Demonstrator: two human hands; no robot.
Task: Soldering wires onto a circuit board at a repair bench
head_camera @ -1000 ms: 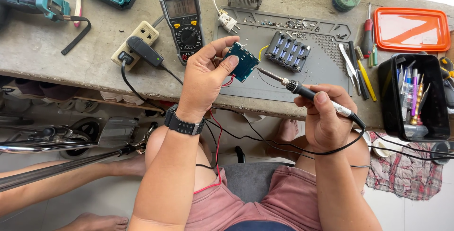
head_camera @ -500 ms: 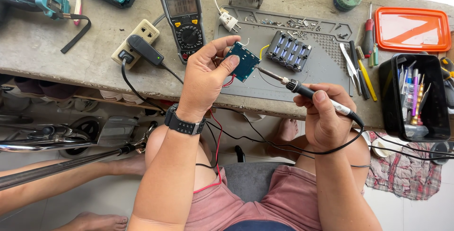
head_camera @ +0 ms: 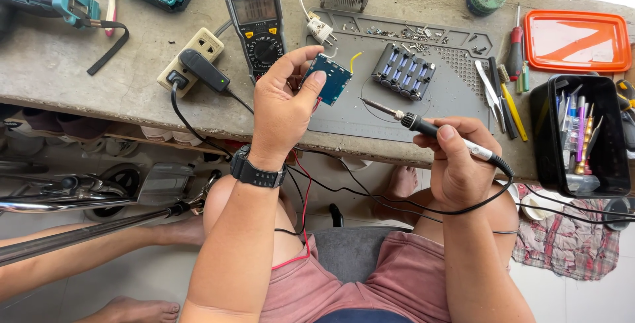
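The left hand [head_camera: 281, 108] pinches a small blue circuit board [head_camera: 330, 78] — the right hand [head_camera: 456, 161] grips a soldering iron [head_camera: 423, 126], tip just beside the board, above the grey mat [head_camera: 397, 108].

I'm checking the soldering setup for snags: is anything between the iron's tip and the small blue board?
Nothing visible. The right hand holds the soldering iron with its tip over bare grey mat, pointing toward the blue circuit board pinched in the left hand. The battery pack lies beyond, aside.
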